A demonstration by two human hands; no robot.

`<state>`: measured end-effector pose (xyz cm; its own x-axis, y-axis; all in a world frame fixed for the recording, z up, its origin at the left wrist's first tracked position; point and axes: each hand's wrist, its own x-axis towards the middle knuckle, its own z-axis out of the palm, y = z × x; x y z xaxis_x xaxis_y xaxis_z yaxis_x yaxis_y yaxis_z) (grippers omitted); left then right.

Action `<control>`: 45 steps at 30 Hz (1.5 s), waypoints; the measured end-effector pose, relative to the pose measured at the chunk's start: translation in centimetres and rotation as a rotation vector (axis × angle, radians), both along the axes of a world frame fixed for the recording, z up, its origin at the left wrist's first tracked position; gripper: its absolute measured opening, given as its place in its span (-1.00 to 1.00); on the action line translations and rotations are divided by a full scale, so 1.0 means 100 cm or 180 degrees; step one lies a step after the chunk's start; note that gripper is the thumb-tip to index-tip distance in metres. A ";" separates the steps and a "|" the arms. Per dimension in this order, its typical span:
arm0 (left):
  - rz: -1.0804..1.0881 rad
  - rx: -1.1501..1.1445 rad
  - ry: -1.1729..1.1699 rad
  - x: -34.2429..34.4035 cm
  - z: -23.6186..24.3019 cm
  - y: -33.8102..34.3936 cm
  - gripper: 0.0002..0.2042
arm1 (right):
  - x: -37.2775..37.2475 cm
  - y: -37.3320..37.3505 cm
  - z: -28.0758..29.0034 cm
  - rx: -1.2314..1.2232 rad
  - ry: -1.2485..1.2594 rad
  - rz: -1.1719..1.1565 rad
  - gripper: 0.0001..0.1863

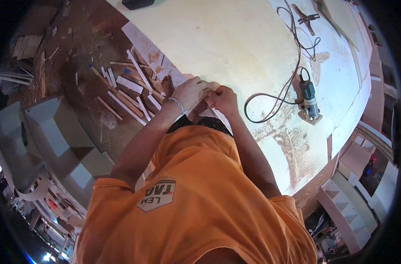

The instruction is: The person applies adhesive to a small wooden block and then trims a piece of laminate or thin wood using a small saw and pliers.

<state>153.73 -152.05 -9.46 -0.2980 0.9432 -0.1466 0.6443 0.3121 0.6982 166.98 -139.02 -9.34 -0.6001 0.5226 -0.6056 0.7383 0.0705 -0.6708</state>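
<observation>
Both my hands meet close together at the near edge of a large pale panel [235, 44], just in front of my waist. My left hand [189, 93], with a bracelet at its wrist, has its fingers bent in toward the right one. Opposite it, my right hand [222, 99] is closed, thumb and fingers pinched together. Whatever lies between the fingertips is too small and too covered to make out. A trim router [309, 99] with a dark top and silver body rests on the worktop to the right. Its black cord [270, 94] loops across the panel.
Brown sawdust [292, 154] lies spread near the router. A dark clamp-like tool [306, 20] lies at the far right, a black object [137, 3] at the far edge. Wood offcuts [130, 86] litter the floor at left, beside open cabinet boxes [55, 127]. More shelving [347, 211] stands lower right.
</observation>
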 end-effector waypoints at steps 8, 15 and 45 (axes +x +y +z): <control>0.0119 -0.0140 -0.0010 -0.007 0.004 0.006 -0.78 | 0.007 -0.011 -0.017 0.0269 0.0227 -0.0345 -0.69; -0.0524 -0.0311 0.0130 -0.030 -0.010 0.016 -0.80 | 0.002 -0.075 -0.038 0.1272 0.0405 -0.1413 -0.65; -0.1981 -0.2338 -0.2000 0.048 0.019 -0.194 -0.31 | 0.172 -0.286 0.025 -0.1658 0.2325 -0.1715 -0.75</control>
<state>158.50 -171.48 -7.54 0.5100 0.5268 -0.6800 0.4321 0.5267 0.7320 184.17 -167.61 -6.83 -0.6760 0.6080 -0.4164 -0.0110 -0.5733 -0.8193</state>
